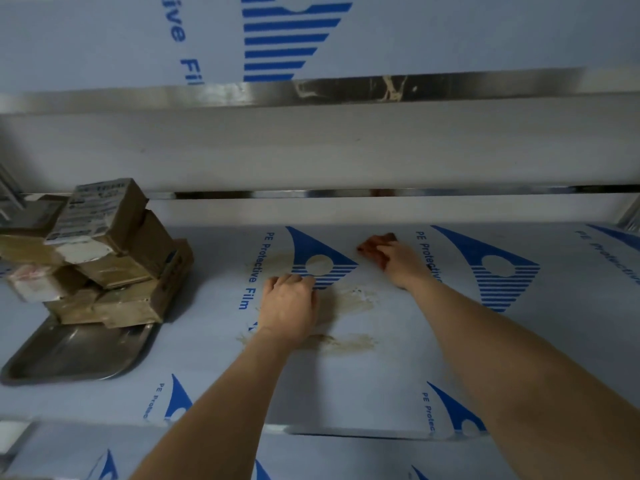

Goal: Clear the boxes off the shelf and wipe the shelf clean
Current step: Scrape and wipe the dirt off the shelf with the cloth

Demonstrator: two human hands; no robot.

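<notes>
The shelf (398, 358) is covered in pale blue protective film with blue logos, and brown smears mark its middle. My right hand (403, 263) presses a reddish-brown cloth (375, 245) flat on the shelf toward the back. My left hand (289, 306) rests on the shelf over the smears, knuckles up, fingers bent down onto the film. A stack of several brown cardboard boxes (104, 258) stands at the left, apart from both hands.
A dull metal tray (69, 355) lies under the box stack at the left. Another steel shelf (311, 143) hangs low overhead. More film-covered surface lies below the shelf's front edge (346, 431).
</notes>
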